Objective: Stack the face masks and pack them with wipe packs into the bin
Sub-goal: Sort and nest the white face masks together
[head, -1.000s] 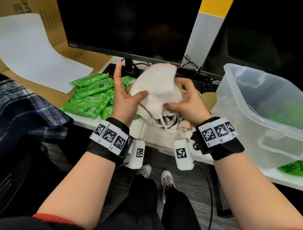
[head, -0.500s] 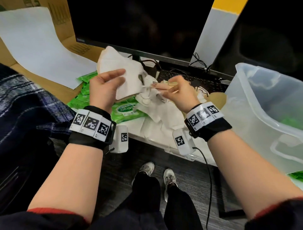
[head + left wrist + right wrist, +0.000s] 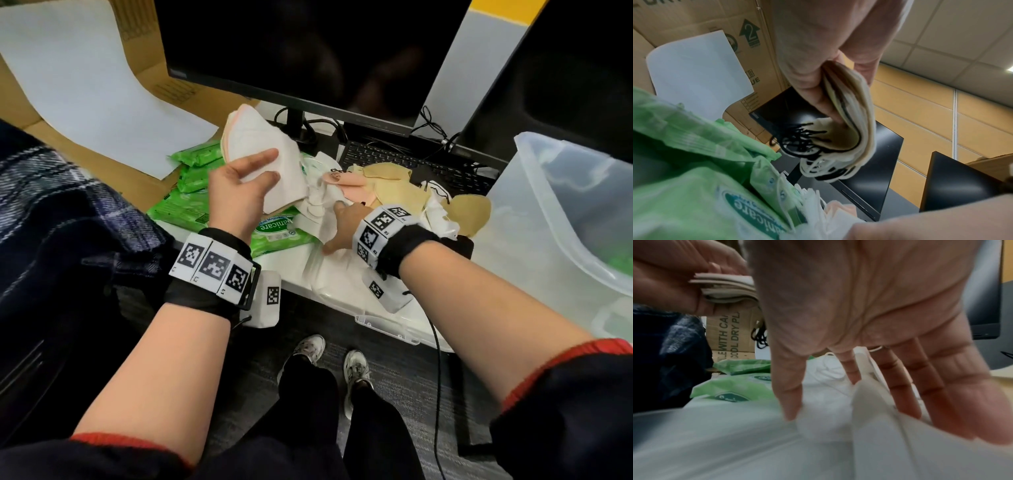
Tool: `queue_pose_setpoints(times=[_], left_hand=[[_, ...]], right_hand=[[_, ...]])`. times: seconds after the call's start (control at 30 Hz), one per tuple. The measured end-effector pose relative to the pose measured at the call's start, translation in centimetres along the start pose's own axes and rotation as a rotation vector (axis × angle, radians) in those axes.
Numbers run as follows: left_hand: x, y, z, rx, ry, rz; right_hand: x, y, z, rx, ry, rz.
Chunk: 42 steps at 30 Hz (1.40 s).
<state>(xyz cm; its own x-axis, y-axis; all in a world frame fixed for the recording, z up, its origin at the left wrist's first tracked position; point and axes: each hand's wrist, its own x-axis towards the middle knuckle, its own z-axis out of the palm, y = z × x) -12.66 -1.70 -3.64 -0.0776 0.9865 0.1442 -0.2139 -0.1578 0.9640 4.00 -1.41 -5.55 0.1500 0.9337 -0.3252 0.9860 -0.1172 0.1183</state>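
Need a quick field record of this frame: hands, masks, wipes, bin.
left hand: grips a stack of masks, raised above the desk
stack edge: layered white and tan, black and white ear loops hanging
right hand: fingers spread, reaching down onto the loose white masks
loose masks: white, pink and tan, unstacked in front of the keyboard
wipe packs: green, on the desk left of the masks
bin: clear plastic, at right, something green showing through its wall

Black wristbands (image 3: 200,294) with white coded tags, dark red-cuffed sleeves (image 3: 113,442), black trousers (image 3: 305,387), white trainers (image 3: 310,347).
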Motion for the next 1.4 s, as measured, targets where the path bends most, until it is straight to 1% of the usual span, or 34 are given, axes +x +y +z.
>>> queue_pose_setpoints(times=[0.1, 0.23, 0.33, 0.4, 0.47, 0.57, 0.63, 0.73, 0.83, 0.9, 0.93, 1.0, 1.07, 1.1, 1.17, 1.27, 1.33, 1.4], left_hand=[[0.0, -0.2, 0.0, 0.002, -0.004, -0.015], [0.0, -0.3, 0.0, 0.001, -0.019, -0.023], [-0.1, -0.4, 0.1, -0.012, -0.025, -0.023], [-0.1, -0.5, 0.0, -0.005, -0.021, -0.028], [-0.1, -0.6, 0.0, 0.001, -0.021, -0.030], [0.0, -0.7, -0.1, 0.023, -0.029, -0.038], [0.0, -0.8, -0.1, 0.038, -0.031, -0.057], [-0.1, -0.9, 0.0, 0.055, -0.055, -0.077], [-0.4, -0.9, 0.5, 0.069, -0.079, -0.079], [-0.7, -1.0, 1.0, 0.070, -0.103, -0.078], [-0.9, -0.9, 1.3, 0.068, -0.122, -0.082], [-1.6, -0.9, 2.3, 0.082, -0.173, -0.083], [-2.2, -0.9, 3.2, 0.127, -0.214, -0.076], [-2.4, -0.9, 3.4, 0.156, -0.210, -0.073], [-2.4, -0.9, 3.5, 0.198, -0.149, -0.080], [-2.0, -0.9, 3.0, 0.222, -0.047, -0.105], [-2.1, -0.8, 2.8, 0.280, -0.043, -0.114], [-2.4, -0.7, 3.2, 0.301, -0.073, -0.125]], right_hand=[[0.3, -0.4, -0.4, -0.023, 0.008, -0.026], [0.6, -1.4, -1.0, -0.197, 0.008, -0.093], [1.1, -2.6, -0.9, -0.310, 0.005, -0.100], [1.4, -2.8, -1.0, -0.300, 0.009, -0.072], [1.8, -2.5, -1.4, -0.208, 0.017, -0.045], [2.2, -1.8, -2.0, -0.050, 0.145, 0.067], [1.9, -0.9, -2.4, 0.136, 0.248, 0.127], [0.2, 0.6, -3.4, 0.422, 0.454, 0.167], [-2.1, 1.9, -4.5, 0.535, 0.672, 0.237], [-3.6, 2.5, -5.2, 0.573, 0.785, 0.277], [-4.4, 2.7, -5.5, 0.599, 0.833, 0.286], [-5.7, 2.8, -5.6, 0.659, 0.885, 0.279], [-6.7, 2.7, -5.2, 0.675, 0.891, 0.265], [-7.0, 2.7, -4.9, 0.660, 0.886, 0.272], [-7.2, 3.4, -4.6, 0.614, 0.859, 0.318], [-7.4, 5.3, -4.4, 0.582, 0.776, 0.428], [-7.7, 6.0, -4.5, 0.595, 0.759, 0.487], [-8.2, 5.9, -4.6, 0.601, 0.779, 0.522]])
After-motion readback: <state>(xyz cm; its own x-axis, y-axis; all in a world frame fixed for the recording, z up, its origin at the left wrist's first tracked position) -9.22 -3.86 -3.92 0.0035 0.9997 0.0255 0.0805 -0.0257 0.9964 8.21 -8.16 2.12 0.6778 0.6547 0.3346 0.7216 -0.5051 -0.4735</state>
